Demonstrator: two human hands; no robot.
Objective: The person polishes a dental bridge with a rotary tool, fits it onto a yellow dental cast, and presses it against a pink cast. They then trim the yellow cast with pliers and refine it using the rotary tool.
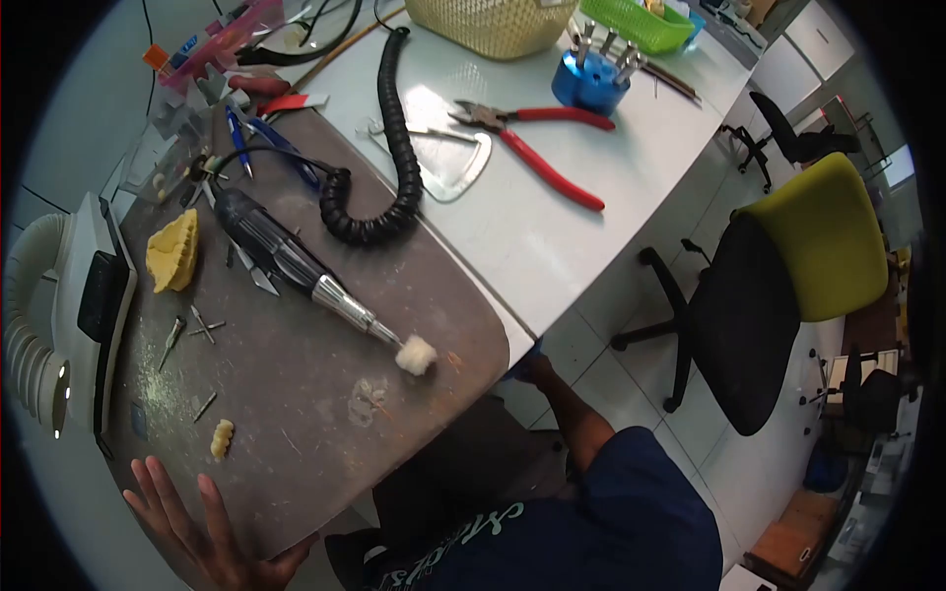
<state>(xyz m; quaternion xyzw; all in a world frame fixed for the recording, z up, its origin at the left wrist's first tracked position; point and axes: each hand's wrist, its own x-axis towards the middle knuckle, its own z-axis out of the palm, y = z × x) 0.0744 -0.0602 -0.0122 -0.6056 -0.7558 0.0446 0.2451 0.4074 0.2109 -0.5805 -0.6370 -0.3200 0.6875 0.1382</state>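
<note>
My left hand (202, 532) rests at the lower left edge of the brown work mat (296, 443), fingers spread and holding nothing. Nearest to it is a small row of cream-coloured teeth (222, 439). A black and silver rotary handpiece (286, 261) with a fluffy white tip (417, 356) lies across the mat. Left of the handpiece is a yellow dental cast (173, 251). My right hand (533, 368) is low beside the table's near corner, largely hidden; its fingers cannot be made out.
Red-handled pliers (552, 163), a blue bur holder (591, 82) and a cream basket (493, 25) stand on the white tabletop (552, 236). A coiled black cable (394, 128) crosses it. At left is a white device with a hose (39, 325); at right, a green-backed chair (828, 236).
</note>
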